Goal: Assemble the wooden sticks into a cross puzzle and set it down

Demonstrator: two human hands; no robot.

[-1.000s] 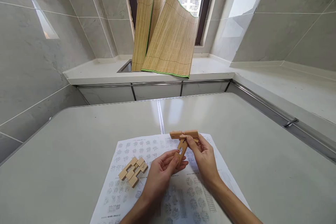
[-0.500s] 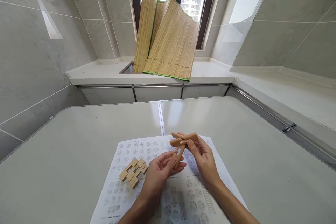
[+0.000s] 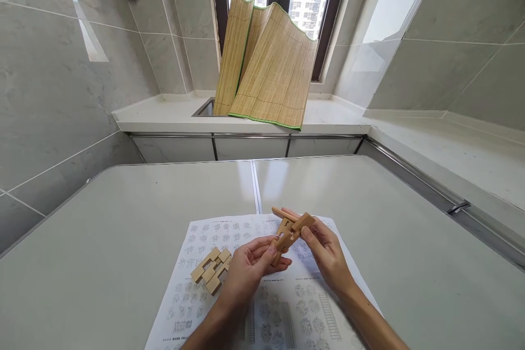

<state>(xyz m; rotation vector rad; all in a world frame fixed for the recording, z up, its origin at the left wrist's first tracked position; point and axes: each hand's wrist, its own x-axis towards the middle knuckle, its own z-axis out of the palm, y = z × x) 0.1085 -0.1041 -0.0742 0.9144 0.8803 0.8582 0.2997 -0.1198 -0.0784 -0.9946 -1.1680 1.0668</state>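
Both my hands hold notched wooden puzzle sticks (image 3: 289, 228) above a printed instruction sheet (image 3: 262, 290) on the table. My left hand (image 3: 249, 268) pinches the lower end of one stick between thumb and fingers. My right hand (image 3: 324, 249) grips the upper piece, which now lies tilted across the first. To the left on the sheet rests a small cluster of joined wooden blocks (image 3: 212, 269), touched by neither hand.
The pale table (image 3: 123, 229) has a seam down its middle. Behind it runs a white counter (image 3: 164, 115) with a sink, a bamboo mat (image 3: 266, 65) leaning against the window. Tiled walls stand left and right; a metal rail (image 3: 430, 186) edges the right side.
My right hand has turned the upper stick from a level crossbar to a tilted one, close along the stick in my left hand. The view has shifted slightly down.
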